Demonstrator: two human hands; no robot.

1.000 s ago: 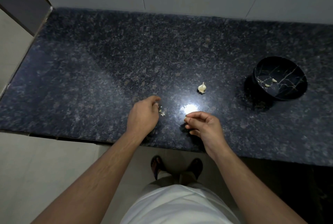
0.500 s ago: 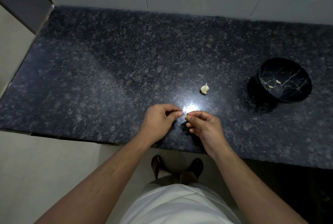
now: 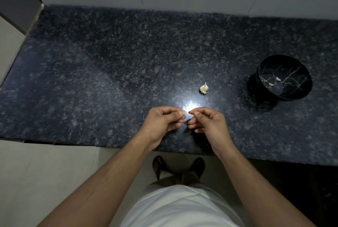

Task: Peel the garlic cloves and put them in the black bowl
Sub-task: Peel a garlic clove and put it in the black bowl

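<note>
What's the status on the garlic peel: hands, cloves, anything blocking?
Left hand and right hand pinch one small clove between them. Two peeled cloves in black bowl. Garlic bulb piece on counter. Nothing blocking.

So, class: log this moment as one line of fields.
stage: peeling | left hand: pinches garlic clove | right hand: picks at it | black bowl: two peeled cloves | counter: garlic bulb

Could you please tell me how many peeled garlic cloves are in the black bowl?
2: one pale peeled clove toward the rim of the black gold-veined bowl, another nearer its centre.
</note>
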